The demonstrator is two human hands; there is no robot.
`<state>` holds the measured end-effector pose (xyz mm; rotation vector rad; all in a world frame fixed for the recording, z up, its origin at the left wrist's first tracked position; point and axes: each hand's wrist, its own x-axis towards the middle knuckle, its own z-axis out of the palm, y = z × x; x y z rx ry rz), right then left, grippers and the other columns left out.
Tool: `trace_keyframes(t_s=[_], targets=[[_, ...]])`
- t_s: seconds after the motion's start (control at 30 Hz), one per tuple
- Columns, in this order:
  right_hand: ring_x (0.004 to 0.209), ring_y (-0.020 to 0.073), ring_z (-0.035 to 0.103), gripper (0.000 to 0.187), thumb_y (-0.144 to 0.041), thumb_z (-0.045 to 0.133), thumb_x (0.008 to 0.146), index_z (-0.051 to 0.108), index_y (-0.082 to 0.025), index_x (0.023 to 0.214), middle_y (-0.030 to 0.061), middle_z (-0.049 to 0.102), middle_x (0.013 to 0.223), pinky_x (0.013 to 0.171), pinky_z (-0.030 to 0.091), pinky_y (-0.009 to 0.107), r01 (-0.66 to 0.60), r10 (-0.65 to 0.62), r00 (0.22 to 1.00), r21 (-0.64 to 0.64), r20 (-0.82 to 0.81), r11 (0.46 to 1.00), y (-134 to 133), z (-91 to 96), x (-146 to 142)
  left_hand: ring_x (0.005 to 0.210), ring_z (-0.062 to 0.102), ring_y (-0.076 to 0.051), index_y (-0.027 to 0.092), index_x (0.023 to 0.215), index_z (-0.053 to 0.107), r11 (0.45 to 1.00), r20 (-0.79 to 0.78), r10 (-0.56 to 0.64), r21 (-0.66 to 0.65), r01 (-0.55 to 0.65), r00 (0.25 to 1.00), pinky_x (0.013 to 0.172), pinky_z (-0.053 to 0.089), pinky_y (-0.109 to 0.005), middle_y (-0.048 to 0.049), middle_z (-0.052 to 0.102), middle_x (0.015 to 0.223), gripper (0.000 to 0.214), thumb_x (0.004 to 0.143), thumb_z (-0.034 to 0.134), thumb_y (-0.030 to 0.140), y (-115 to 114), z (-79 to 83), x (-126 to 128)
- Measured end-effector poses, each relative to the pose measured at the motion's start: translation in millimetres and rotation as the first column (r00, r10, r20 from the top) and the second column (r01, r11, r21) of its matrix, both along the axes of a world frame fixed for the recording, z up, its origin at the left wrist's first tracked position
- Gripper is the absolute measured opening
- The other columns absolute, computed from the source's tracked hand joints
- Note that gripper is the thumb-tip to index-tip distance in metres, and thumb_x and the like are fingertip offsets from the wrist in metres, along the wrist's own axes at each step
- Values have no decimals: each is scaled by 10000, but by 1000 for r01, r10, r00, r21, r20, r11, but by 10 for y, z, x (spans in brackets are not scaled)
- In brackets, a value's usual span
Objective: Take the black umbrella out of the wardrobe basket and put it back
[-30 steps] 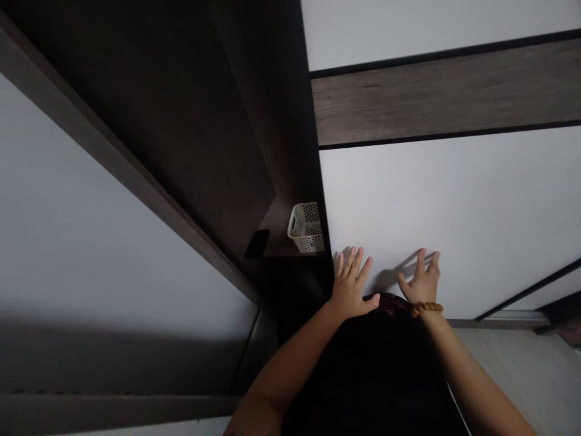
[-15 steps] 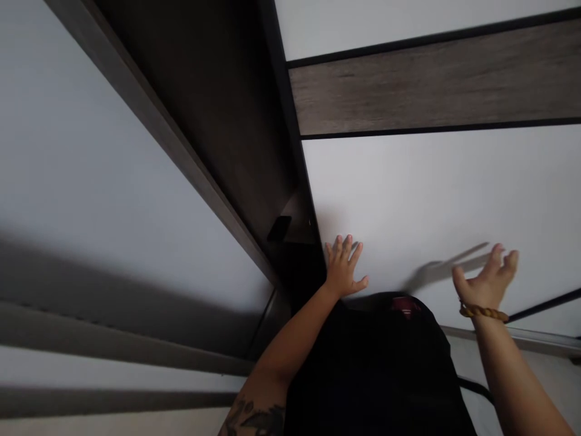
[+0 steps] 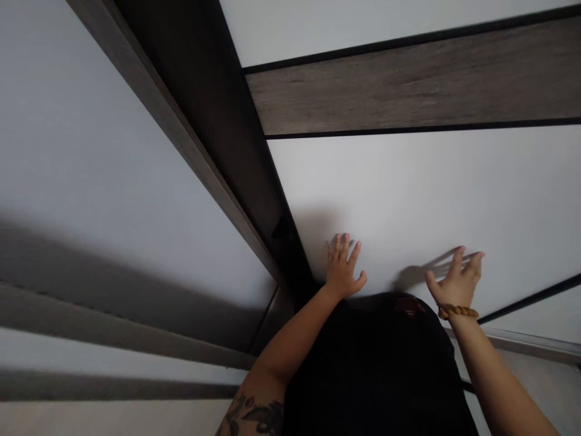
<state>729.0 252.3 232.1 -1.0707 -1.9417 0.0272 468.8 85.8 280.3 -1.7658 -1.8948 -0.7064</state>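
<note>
My left hand (image 3: 342, 269) lies flat with fingers spread against a white sliding door panel (image 3: 408, 194), close to its left edge. My right hand (image 3: 456, 280), with a beaded bracelet (image 3: 457, 312) on the wrist, is open too, fingers stretched toward the same panel a little to the right. Neither hand holds anything. My black clothing (image 3: 376, 369) fills the lower middle.
A dark wooden band (image 3: 408, 91) crosses the door above the white panel. Left of the door a narrow dark gap (image 3: 254, 175) shows the wardrobe's inside. Another white panel with a dark wood frame (image 3: 91, 151) stands at the left. Floor rail (image 3: 521, 342) at lower right.
The white door panel has slid left, narrowing the dark gap and hiding the perforated basket seen earlier. My right hand swung out right, then came back toward the panel.
</note>
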Motion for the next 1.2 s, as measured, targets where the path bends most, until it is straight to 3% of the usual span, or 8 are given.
trace_keyframes(t_s=[0.13,0.23,0.4,0.63,0.73,0.87,1.0,1.2], targets=[[1466,504,192,955,-547,525,874,162,-67,1615,275,59,1627,1095,305,705,-69,71,997,100,-14,993,14,-1,120,1540,-11,-434,158,1608,97,993,27,116,-41,-115,993,1199,124,-693,-220,78,1672,1012,767,643,292,75,-52,-43],[1439,523,235,989,-541,579,845,192,-40,1605,296,120,1605,1078,318,714,-20,25,999,154,-31,988,122,7,310,1545,14,-416,153,1610,79,986,22,161,-43,-160,987,1209,139,-674,-215,114,1669,1013,768,631,264,57,-70,-128],[1444,556,184,1010,-548,582,822,202,-40,1608,277,42,1629,1099,263,743,94,-94,996,81,-6,992,306,-15,520,1547,19,-409,161,1611,75,977,34,215,-14,-214,976,1213,164,-655,-205,99,1674,1003,770,614,252,6,-64,-225],[1468,561,88,1004,-557,521,855,122,-46,1621,246,-138,1638,1090,268,748,21,-25,997,51,77,998,229,-144,356,1547,48,-414,140,1599,143,961,113,269,40,-275,956,1216,173,-636,-215,105,1670,959,772,616,255,6,-21,-229],[1477,551,65,993,-556,515,861,114,-68,1628,224,-176,1639,1097,259,747,-4,-2,997,77,75,997,183,-169,279,1530,182,-395,142,1597,151,965,130,222,112,-237,966,1203,244,-594,-222,204,1645,938,782,604,252,-26,-5,-192],[1489,532,51,981,-560,521,857,127,-110,1634,190,-213,1640,1104,271,727,-6,1,996,53,90,999,125,-162,226,1362,465,-352,162,1590,180,979,153,123,145,-145,981,1099,415,-532,-204,476,1472,887,804,581,248,-113,-41,-112],[1496,517,43,942,-560,505,876,151,-129,1634,152,-248,1638,1129,255,710,-26,22,996,43,91,999,80,-148,202,1092,622,-267,183,1588,195,995,297,69,48,-87,952,972,514,-459,-125,640,1215,847,822,549,246,-215,-156,2],[1499,514,30,947,-534,535,872,134,-148,1638,153,-232,1643,1124,253,729,-81,76,994,64,78,995,66,-121,163,877,644,-193,202,1561,280,989,541,111,-140,-41,834,860,543,-384,-37,689,1016,808,809,566,270,-384,-401,125]])
